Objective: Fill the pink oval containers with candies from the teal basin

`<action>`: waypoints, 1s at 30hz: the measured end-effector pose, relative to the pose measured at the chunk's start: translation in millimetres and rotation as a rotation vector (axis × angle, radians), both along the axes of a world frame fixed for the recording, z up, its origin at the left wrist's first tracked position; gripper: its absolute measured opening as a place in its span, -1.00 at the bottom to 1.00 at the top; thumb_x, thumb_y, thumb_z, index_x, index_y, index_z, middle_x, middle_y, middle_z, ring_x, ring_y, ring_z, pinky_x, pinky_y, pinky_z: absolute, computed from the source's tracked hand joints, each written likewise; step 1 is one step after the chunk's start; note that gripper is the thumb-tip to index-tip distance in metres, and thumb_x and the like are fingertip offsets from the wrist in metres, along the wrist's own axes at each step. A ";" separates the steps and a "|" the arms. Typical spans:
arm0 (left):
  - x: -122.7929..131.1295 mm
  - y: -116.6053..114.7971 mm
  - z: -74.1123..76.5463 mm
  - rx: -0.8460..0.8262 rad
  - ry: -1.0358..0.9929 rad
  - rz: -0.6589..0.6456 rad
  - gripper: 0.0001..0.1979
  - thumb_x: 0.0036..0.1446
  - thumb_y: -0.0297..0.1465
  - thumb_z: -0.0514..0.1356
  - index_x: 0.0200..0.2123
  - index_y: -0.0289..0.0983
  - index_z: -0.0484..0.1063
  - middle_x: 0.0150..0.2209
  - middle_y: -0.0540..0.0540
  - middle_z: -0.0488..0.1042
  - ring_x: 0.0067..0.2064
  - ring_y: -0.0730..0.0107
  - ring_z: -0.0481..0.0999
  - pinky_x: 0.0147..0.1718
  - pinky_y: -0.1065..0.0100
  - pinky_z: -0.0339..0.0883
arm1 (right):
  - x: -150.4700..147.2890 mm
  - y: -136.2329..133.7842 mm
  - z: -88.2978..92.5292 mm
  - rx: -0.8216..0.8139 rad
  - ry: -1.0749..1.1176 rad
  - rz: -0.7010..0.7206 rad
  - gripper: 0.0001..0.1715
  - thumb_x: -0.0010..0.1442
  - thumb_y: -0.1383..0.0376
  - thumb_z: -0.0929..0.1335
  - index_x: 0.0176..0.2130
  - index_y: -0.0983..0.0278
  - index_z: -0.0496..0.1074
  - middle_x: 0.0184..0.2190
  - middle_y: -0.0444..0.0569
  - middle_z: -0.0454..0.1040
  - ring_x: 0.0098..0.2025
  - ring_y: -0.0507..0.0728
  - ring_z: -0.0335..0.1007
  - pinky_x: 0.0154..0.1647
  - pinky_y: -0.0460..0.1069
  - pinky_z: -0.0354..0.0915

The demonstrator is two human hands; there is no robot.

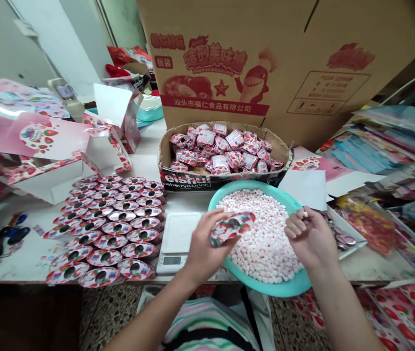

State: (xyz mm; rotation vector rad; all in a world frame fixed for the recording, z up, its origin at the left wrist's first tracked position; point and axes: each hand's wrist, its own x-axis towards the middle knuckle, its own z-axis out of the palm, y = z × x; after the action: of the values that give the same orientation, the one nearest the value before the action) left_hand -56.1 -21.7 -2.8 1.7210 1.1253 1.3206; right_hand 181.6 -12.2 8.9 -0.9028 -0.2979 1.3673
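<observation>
My left hand (204,248) is closed round a small strawberry-printed tin (232,227) with a dark hole in its top, held tilted over a teal bowl (288,288). Small pink and white candies (262,229) fill the bowl. My right hand (308,236) hovers above the bowl's right rim, fingers curled into a loose fist pinching a small white piece. The two hands sit apart, with the candies between them.
Rows of matching tins (112,226) lie left of a white digital scale (177,241). A cut-down cardboard tray (222,179) of wrapped packs stands behind the bowl, a large carton (284,63) behind that. Pink folded boxes (39,141) lie far left, printed sheets (386,146) right.
</observation>
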 end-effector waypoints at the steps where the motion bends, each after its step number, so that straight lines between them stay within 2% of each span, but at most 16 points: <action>1: -12.1 -0.8 2.7 0.016 0.005 0.068 -0.62 0.01 -0.37 0.31 -0.05 -0.20 0.41 -0.04 -0.14 0.46 0.01 0.22 0.45 0.03 0.22 0.32 | -0.2 -3.3 -7.0 -0.026 -0.054 0.000 -0.68 0.00 0.23 0.44 -0.56 0.27 0.24 -0.70 -0.27 0.01 -0.67 -0.08 -0.12 -0.73 -0.15 0.00; 5: -63.4 -3.0 3.6 0.008 0.099 0.403 -0.67 0.02 -0.31 0.31 -0.11 -0.20 0.43 -0.09 -0.10 0.47 -0.03 0.24 0.47 0.00 0.22 0.33 | -1.8 -17.0 -29.3 -0.079 -0.331 -0.012 -0.66 0.02 0.13 0.46 -0.53 0.28 0.33 -0.68 -0.24 0.03 -0.63 -0.07 -0.09 -0.70 -0.16 -0.01; 7: -82.4 -2.7 -2.9 -0.041 0.201 0.466 -0.67 -0.02 -0.28 0.32 -0.15 -0.21 0.44 -0.10 -0.10 0.47 -0.03 0.22 0.46 -0.01 0.22 0.33 | -3.8 -22.7 -36.7 -0.093 -0.418 -0.020 -0.67 0.03 0.10 0.46 -0.50 0.28 0.37 -0.67 -0.23 0.05 -0.61 -0.06 -0.06 -0.67 -0.16 -0.01; 10: -96.0 -1.2 -18.9 -0.186 0.277 0.408 -0.63 -0.03 -0.26 0.32 -0.13 -0.23 0.43 -0.12 -0.10 0.50 -0.07 0.23 0.49 -0.06 0.23 0.36 | -9.1 -27.8 -44.5 -0.121 -0.459 -0.037 -0.65 0.04 0.06 0.45 -0.50 0.27 0.40 -0.67 -0.21 0.06 -0.61 -0.05 -0.06 -0.66 -0.15 -0.02; 13: -97.1 0.8 -36.3 -0.298 0.278 0.343 -0.60 -0.05 -0.25 0.32 -0.12 -0.24 0.42 -0.15 -0.10 0.52 -0.12 0.25 0.52 -0.10 0.25 0.38 | -12.9 -29.4 -50.5 -0.156 -0.497 -0.057 -0.65 0.03 0.05 0.46 -0.51 0.26 0.40 -0.69 -0.21 0.08 -0.63 -0.05 -0.05 -0.68 -0.14 -0.06; 18: -93.9 6.2 -52.7 -0.295 0.404 0.335 -0.64 -0.03 -0.29 0.29 -0.13 -0.24 0.41 -0.13 -0.11 0.52 -0.11 0.24 0.52 -0.11 0.26 0.36 | -11.3 -30.3 -58.0 -0.172 -0.515 -0.059 -0.63 0.02 0.02 0.45 -0.49 0.26 0.41 -0.72 -0.21 0.07 -0.65 -0.04 -0.05 -0.71 -0.13 -0.09; 21: -93.5 9.7 -53.5 -0.301 0.463 0.315 -0.65 -0.01 -0.29 0.28 -0.12 -0.24 0.39 -0.13 -0.12 0.51 -0.10 0.23 0.51 -0.08 0.23 0.36 | -11.5 -31.1 -57.8 -0.176 -0.519 -0.060 -0.63 0.04 0.01 0.43 -0.48 0.26 0.41 -0.71 -0.21 0.08 -0.65 -0.04 -0.05 -0.71 -0.13 -0.09; 23: -94.4 10.7 -51.4 -0.290 0.486 0.284 -0.57 -0.02 -0.31 0.29 -0.05 -0.25 0.35 -0.07 -0.15 0.48 -0.04 0.20 0.48 -0.03 0.19 0.33 | -12.8 -31.5 -55.9 -0.169 -0.514 -0.069 -0.64 0.04 0.03 0.43 -0.49 0.26 0.40 -0.71 -0.21 0.08 -0.65 -0.04 -0.05 -0.70 -0.14 -0.08; 27: -101.2 7.3 -41.8 -0.262 0.491 0.262 -0.38 -0.06 -0.30 0.32 0.09 -0.25 0.24 0.05 -0.21 0.39 0.08 0.15 0.40 0.07 0.12 0.26 | -15.3 -32.1 -51.7 -0.171 -0.489 -0.073 -0.66 0.05 0.06 0.43 -0.50 0.27 0.39 -0.71 -0.22 0.07 -0.65 -0.06 -0.07 -0.69 -0.15 -0.08; 30: -110.1 2.3 -33.1 -0.269 0.497 0.269 -0.37 -0.04 -0.27 0.32 0.11 -0.22 0.22 0.04 -0.20 0.39 0.08 0.15 0.40 0.03 0.13 0.29 | -15.8 -32.5 -50.6 -0.185 -0.488 -0.066 -0.65 0.05 0.06 0.43 -0.50 0.27 0.39 -0.71 -0.21 0.07 -0.64 -0.05 -0.06 -0.69 -0.15 -0.08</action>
State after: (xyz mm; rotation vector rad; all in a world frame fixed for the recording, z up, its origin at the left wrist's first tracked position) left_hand -166.2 -19.4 -35.9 1.7825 1.7792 0.8467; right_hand 165.8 -44.8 -41.7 -1.3893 -0.5128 1.1125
